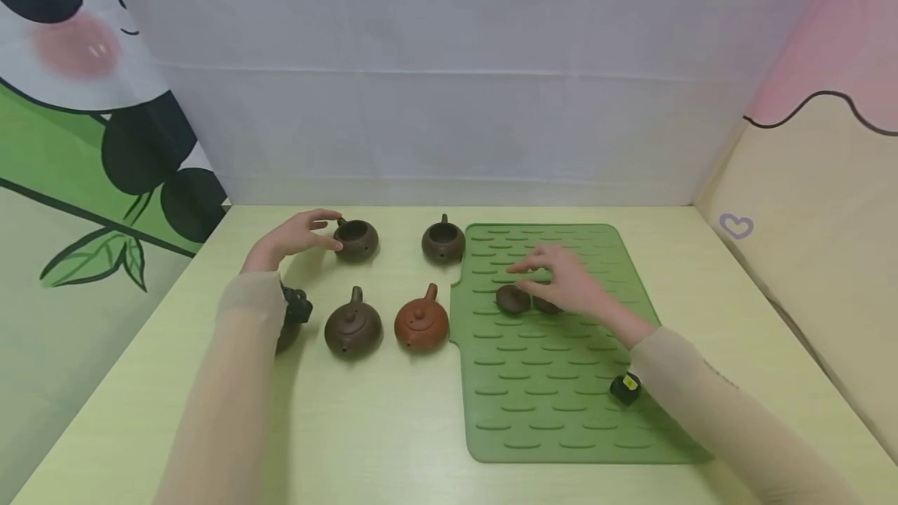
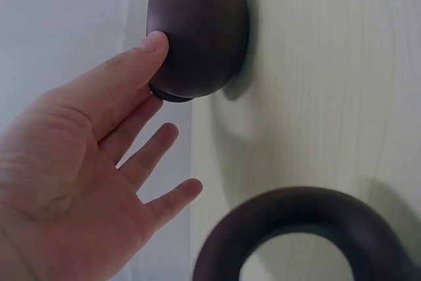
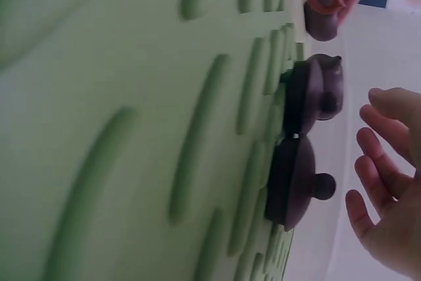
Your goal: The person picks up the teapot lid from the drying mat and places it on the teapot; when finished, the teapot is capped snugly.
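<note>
Working remotely, I hold my right hand (image 1: pixel 564 283) spread above two lids (image 1: pixel 513 299), right of center; my splayed left hand (image 1: pixel 293 238) touches a lidless teapot (image 1: pixel 359 245), left of center.

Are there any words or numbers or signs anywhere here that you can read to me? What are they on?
No words or numbers can be read.
Yellow patch on the black wrist camera: too small to tell if it has writing.
Right wall: a heart outline, a drawing with no letters.
Red-brown teapot, dark lids, green mat: no readable writing.
</note>
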Action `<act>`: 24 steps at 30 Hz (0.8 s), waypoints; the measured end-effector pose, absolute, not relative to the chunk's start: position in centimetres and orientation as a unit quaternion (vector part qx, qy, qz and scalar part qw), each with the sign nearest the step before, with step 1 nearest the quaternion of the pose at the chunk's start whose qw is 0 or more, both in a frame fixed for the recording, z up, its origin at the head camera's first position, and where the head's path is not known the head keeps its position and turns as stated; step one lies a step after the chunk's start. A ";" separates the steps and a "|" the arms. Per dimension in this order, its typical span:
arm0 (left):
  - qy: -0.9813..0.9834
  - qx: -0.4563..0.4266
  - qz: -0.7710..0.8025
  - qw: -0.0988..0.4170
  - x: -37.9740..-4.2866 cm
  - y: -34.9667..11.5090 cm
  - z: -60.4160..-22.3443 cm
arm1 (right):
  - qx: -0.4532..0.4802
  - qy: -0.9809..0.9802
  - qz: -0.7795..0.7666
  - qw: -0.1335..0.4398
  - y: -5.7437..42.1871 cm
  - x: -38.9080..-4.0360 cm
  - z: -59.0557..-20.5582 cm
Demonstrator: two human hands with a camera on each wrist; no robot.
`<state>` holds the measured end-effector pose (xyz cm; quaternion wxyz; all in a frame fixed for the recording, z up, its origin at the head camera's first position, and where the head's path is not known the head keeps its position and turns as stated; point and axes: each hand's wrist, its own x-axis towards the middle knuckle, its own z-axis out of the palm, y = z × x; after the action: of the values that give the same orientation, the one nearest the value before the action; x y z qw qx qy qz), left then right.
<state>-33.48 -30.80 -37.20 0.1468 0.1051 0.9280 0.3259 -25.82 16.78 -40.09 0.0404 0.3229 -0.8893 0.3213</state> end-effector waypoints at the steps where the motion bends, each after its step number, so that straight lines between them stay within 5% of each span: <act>1: 0.927 0.105 0.328 0.147 -33.5 -30.8 -37.2 | 0.324 -0.894 0.308 0.036 16.8 -25.8 -40.3; 24: 0.923 0.109 0.337 0.148 -34.2 -31.2 -37.9 | 0.345 -0.901 0.259 0.049 14.2 -27.6 -38.3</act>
<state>-34.20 -31.17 -37.93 0.1479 0.1094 0.9234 0.3368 -27.61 14.23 -38.28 0.0488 0.3446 -0.9009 0.2593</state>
